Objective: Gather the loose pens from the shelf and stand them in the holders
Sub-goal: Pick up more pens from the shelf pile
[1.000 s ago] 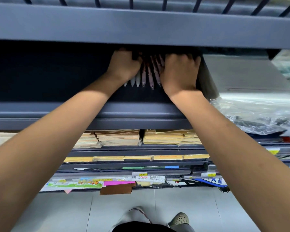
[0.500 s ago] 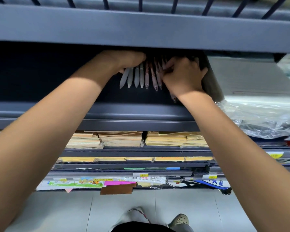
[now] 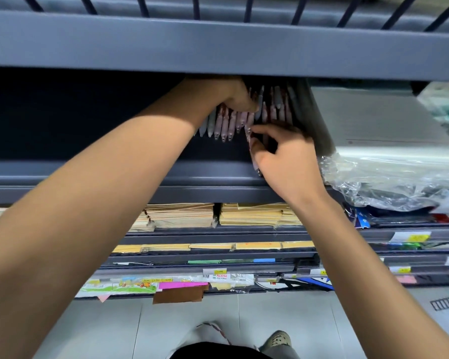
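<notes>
A row of loose pens [image 3: 224, 125], pinkish and grey with pointed tips, lies on the dark grey shelf [image 3: 114, 169] under the upper shelf board. My left hand [image 3: 233, 95] reaches in over the pens and holds a bunch of them, its fingers partly hidden by the board above. My right hand [image 3: 285, 156] sits nearer the shelf's front edge and pinches a single pen [image 3: 252, 151] between thumb and fingers. No holder can be made out in this view.
A grey flat box [image 3: 373, 125] stands right of the pens, with crumpled clear plastic wrap [image 3: 389, 182] in front of it. Lower shelves carry stacks of brown envelopes [image 3: 257, 213] and coloured paper. The upper shelf board [image 3: 218, 47] overhangs closely. Tiled floor and my shoes lie below.
My right hand has drawn back toward the shelf's front edge with one pen pinched in it. My left hand has shifted right over the row of pens.
</notes>
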`<state>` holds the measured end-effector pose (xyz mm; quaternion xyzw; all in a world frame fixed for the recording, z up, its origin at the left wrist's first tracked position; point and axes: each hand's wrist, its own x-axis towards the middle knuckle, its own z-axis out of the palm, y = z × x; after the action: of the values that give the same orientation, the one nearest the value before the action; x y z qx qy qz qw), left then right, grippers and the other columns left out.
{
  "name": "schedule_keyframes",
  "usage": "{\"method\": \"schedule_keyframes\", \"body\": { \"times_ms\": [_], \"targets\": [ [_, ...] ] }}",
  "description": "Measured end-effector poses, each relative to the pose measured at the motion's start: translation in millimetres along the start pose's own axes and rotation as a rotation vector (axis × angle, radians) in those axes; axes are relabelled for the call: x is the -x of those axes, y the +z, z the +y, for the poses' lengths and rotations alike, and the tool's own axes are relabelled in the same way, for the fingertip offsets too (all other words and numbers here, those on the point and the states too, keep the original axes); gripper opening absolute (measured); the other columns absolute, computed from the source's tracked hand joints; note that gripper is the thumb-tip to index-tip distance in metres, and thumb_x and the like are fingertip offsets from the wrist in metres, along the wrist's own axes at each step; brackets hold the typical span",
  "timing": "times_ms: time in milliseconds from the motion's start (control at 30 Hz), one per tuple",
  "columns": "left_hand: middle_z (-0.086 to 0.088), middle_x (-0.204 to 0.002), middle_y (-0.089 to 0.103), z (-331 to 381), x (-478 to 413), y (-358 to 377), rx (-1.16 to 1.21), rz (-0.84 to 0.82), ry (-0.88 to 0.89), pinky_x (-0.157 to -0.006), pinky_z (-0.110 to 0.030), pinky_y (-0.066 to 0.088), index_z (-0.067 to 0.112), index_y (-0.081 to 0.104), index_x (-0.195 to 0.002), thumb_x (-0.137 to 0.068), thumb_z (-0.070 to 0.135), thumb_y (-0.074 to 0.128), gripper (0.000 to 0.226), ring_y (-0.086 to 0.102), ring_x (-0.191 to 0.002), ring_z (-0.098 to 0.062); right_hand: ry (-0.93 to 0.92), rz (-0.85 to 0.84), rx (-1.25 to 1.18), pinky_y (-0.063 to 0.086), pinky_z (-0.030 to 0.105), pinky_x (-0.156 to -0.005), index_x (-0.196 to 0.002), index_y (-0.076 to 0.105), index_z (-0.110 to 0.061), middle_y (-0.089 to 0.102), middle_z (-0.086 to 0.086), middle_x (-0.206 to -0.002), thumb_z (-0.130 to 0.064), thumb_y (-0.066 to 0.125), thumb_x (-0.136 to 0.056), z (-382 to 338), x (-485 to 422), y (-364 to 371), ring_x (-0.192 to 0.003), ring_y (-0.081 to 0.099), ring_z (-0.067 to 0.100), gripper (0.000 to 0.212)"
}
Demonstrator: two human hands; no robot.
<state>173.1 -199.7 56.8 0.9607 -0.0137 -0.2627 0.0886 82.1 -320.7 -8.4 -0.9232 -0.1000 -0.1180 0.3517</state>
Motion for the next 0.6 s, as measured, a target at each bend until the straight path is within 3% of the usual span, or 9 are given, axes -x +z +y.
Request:
{"method": "schedule_keyframes", "body": {
  "times_ms": [67,133,233,300,367,400,467,533,600],
  "targets": [
    [-0.031,-0.119,0.061,5,1,-3,0.081,-0.135,0.021,-0.103,-0.043,0.045,-0.001,0.059,-0.12,-0.11,0.029,0.019,0.05,0.07,-0.093,-0.032,-0.027,0.005,0.096,0.048,0.038,-0.091,-0.107,0.07,-0.025,0.073,0.004,-0.096,-0.034,0.058,-0.088,4,7,-2,-0.097,0.063,0.029,0.024],
    [-0.029,-0.113,0.063,7,-1,-6,0.058,-0.142,0.021,-0.1,-0.029,0.043,-0.002,0.062,-0.113,-0.109,0.019,0.02,0.048,0.068,-0.095,-0.03,-0.055,0.023,0.242,0.042,0.04,-0.097,-0.101,0.071,-0.024,0.071,0.004,-0.096,-0.048,0.054,-0.089,4,15,0,-0.101,0.059,0.03,0.032],
    [-0.015,-0.064,0.068,8,0,-4,-0.067,-0.155,0.013,-0.096,-0.022,0.041,0.0,0.067,-0.083,-0.105,0.015,0.022,0.053,0.062,-0.063,-0.013,-0.032,0.074,0.34,0.042,0.043,-0.092,-0.085,0.071,-0.021,0.067,0.007,-0.09,-0.058,0.054,-0.086,-3,23,1,-0.097,0.055,0.032,0.041],
    [-0.021,-0.087,0.072,6,-4,-4,-0.102,-0.063,-0.007,-0.109,-0.031,0.034,-0.002,0.069,-0.091,-0.105,0.027,0.031,0.05,0.065,-0.087,-0.02,-0.033,0.093,0.341,0.043,0.042,-0.084,-0.08,0.068,-0.019,0.065,0.008,-0.085,-0.051,0.056,-0.087,-8,26,-1,-0.089,0.055,0.033,0.035],
    [-0.024,-0.132,0.058,2,-10,-1,-0.126,0.112,-0.022,-0.108,-0.039,0.037,-0.005,0.059,-0.125,-0.101,0.043,0.046,0.055,0.055,-0.119,-0.033,-0.019,0.093,0.355,0.042,0.039,-0.074,-0.078,0.065,-0.016,0.062,0.009,-0.08,-0.042,0.056,-0.088,-11,28,-5,-0.079,0.054,0.032,0.03],
    [-0.022,-0.137,0.055,2,-12,0,-0.133,0.146,-0.025,-0.104,-0.039,0.042,-0.005,0.055,-0.13,-0.099,0.046,0.05,0.06,0.055,-0.122,-0.034,0.0,0.095,0.358,0.04,0.037,-0.069,-0.076,0.062,-0.014,0.058,0.008,-0.077,-0.04,0.055,-0.087,-12,29,-7,-0.073,0.051,0.032,0.028],
    [-0.023,-0.108,0.071,3,-15,1,-0.061,0.075,-0.041,-0.075,-0.031,0.057,-0.008,0.067,-0.107,-0.1,0.044,0.05,0.055,0.071,-0.094,-0.029,0.057,0.103,0.364,0.035,0.033,-0.062,-0.072,0.055,-0.015,0.045,0.005,-0.069,-0.036,0.055,-0.086,-14,30,-11,-0.065,0.043,0.031,0.026],
    [-0.024,-0.069,0.071,2,-17,1,0.034,-0.039,-0.134,-0.036,-0.03,0.05,-0.008,0.071,-0.063,-0.103,0.035,0.044,0.065,0.069,-0.053,-0.031,0.109,0.099,0.378,0.032,0.033,-0.061,-0.069,0.047,-0.015,0.033,0.003,-0.065,-0.035,0.055,-0.087,-16,30,-14,-0.063,0.038,0.03,0.028],
    [-0.027,-0.068,0.069,-3,-10,2,0.041,-0.02,-0.176,-0.03,-0.029,0.045,-0.012,0.065,-0.063,-0.103,0.026,0.042,0.059,0.064,-0.046,-0.03,0.136,0.092,0.399,0.03,0.033,-0.061,-0.067,0.041,-0.016,0.027,0.002,-0.059,-0.036,0.057,-0.088,-17,28,-14,-0.063,0.036,0.03,0.032]
  ]
}}
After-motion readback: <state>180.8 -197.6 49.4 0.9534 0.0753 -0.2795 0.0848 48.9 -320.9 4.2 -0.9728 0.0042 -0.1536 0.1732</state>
